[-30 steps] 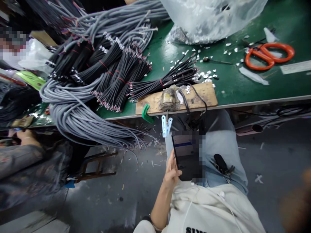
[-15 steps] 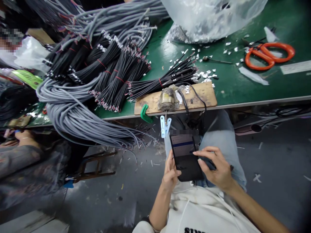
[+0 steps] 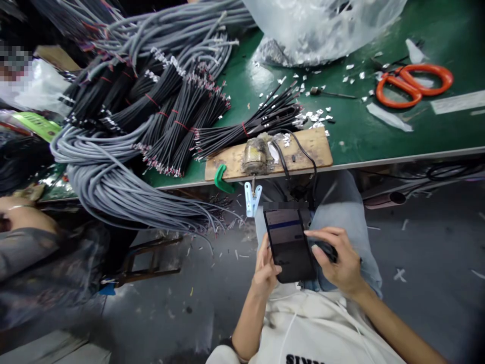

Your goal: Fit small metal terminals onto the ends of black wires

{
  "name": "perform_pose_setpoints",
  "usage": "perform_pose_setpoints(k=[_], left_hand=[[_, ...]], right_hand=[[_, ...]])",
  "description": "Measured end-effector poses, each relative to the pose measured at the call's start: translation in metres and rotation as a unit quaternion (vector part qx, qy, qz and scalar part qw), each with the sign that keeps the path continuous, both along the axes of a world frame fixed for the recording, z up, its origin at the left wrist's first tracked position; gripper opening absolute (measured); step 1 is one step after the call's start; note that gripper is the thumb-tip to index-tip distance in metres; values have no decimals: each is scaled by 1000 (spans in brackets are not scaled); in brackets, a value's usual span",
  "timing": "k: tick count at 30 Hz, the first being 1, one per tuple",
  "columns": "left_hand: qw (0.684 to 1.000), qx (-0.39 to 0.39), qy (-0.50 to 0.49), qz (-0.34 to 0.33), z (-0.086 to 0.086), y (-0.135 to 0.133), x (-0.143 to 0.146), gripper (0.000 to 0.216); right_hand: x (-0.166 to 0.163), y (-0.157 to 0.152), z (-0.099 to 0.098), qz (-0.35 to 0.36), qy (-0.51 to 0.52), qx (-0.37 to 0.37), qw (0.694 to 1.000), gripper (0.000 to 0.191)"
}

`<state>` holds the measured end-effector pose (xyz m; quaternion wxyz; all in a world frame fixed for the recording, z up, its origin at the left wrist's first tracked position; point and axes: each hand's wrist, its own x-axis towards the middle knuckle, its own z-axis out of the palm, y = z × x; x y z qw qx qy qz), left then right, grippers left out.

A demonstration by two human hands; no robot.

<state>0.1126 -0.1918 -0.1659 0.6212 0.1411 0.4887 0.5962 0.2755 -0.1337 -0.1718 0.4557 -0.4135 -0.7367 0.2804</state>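
The left hand (image 3: 265, 270) grips the phone (image 3: 290, 250) by one side; the right hand (image 3: 343, 265), thumb and forefinger parted, is just beside it.

Board (image 3: 321, 147), at the near edge of the table (image 3: 354, 124); on the board, motor (image 3: 254, 155); before it, peg (image 3: 250, 199); farther before it, phone (image 3: 290, 247) in left hand (image 3: 267, 273), right hand (image 3: 343, 265) to the phone's right; leftward, cable bundle (image 3: 113, 174), partly overhanging; just behind, wire bundle (image 3: 227, 139); farther behind, bag (image 3: 314, 35); behind and rightward, scissors (image 3: 415, 88).
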Motion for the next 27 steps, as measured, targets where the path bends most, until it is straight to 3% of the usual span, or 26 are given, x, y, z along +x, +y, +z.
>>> perform_pose_setpoints(k=[5,10,13,27], left_hand=[[1000,-3,-2,-10,0,1,1,78],[999,-21,34,-29,6,4,4,83],[999,-7,37,-32,7,4,4,81],[999,5,29,-20,7,3,4,76]], right_hand=[[2,2,-9,-50,19,-142,988,40],[1,0,-26,32,23,-255,966,46],[-2,-5,-30,61,30,-278,958,48],[-10,-9,-28,73,47,-321,943,54]])
